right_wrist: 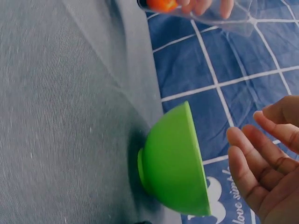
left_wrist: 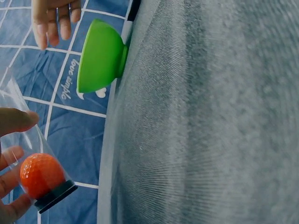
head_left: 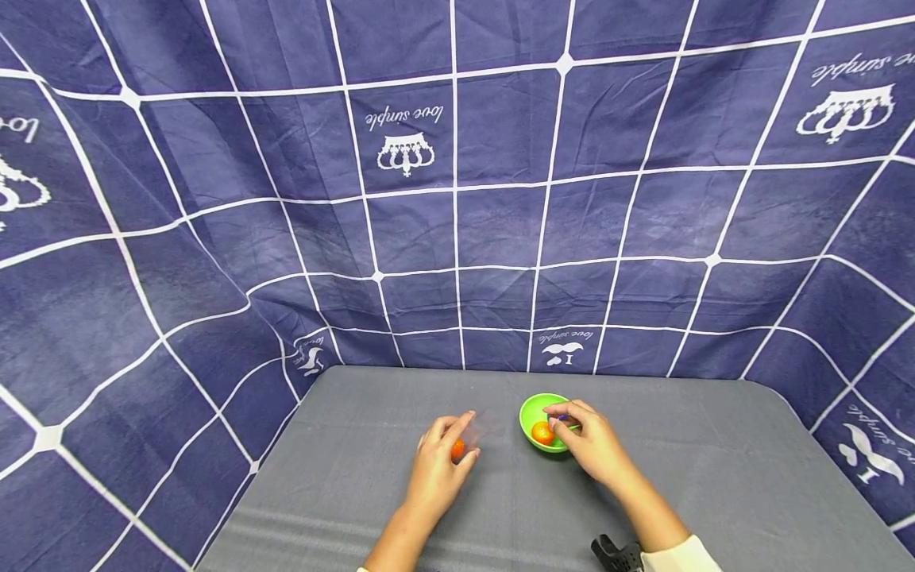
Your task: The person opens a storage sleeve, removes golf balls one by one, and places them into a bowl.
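Note:
My left hand (head_left: pixel 434 469) grips a clear plastic tube (left_wrist: pixel 18 102) between thumb and fingers, tilted above the table. At the tube's lower end, an orange dimpled ball (left_wrist: pixel 41 173) rests against a black cap (left_wrist: pixel 56 195). A green bowl (right_wrist: pixel 175 163) stands upright on the table, to the right of the tube. Inside it, the head view shows an orange ball (head_left: pixel 542 433) and a bit of something blue, partly covered by fingers. Over the bowl's rim hovers my right hand (right_wrist: pixel 268 163), its fingers loosely bent, with nothing visible between them.
Grey cloth covers the table (head_left: pixel 343 445). A blue curtain (head_left: pixel 500 230) with white lines hangs behind it and at both sides. Near the right forearm, a black strap-like device (head_left: pixel 616 554) shows at the front.

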{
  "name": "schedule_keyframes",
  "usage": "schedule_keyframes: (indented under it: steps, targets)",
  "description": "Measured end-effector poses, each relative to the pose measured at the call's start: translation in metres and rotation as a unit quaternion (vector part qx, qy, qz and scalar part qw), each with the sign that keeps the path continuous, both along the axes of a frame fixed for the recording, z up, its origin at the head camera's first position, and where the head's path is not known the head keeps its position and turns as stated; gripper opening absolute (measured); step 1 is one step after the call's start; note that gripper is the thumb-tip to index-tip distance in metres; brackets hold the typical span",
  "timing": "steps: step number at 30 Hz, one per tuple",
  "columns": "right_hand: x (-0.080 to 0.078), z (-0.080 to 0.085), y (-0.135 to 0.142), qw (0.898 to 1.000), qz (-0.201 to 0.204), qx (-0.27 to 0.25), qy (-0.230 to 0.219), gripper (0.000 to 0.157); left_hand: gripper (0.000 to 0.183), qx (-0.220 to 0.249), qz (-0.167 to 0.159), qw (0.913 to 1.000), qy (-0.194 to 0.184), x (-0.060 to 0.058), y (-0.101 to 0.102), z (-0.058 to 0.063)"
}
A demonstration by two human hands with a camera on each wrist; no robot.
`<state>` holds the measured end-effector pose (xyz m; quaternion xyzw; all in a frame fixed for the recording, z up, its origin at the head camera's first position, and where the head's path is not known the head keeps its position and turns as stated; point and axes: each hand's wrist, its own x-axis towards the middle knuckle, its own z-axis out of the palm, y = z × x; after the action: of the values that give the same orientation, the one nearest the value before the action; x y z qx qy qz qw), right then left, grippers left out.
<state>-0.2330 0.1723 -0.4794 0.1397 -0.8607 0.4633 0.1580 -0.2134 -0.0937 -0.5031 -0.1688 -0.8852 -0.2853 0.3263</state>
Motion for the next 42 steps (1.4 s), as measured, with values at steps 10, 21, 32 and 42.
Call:
schedule_keyframes:
  steps: [10,21,32,42]
  targets:
    - [0.014,0.001,-0.008,0.988,0.067,-0.115,-0.080,0.025,0.069,-0.073,-0.003,0.9942,0.080,-0.001,0.004,0.006]
    - [0.016,-0.007,-0.011,0.971,0.161,-0.156,-0.083,0.034,0.066,-0.114,-0.009,0.9890,0.094,0.000,0.007,0.010]
    - [0.020,-0.015,-0.017,0.950,0.217,-0.194,-0.110,0.043,0.067,-0.165,-0.014,0.9804,0.107,0.003,0.010,0.016]
    - [0.023,-0.019,-0.025,0.947,0.203,-0.219,-0.116,0.041,0.063,-0.184,-0.022,0.9726,0.140,0.001,0.012,0.019]
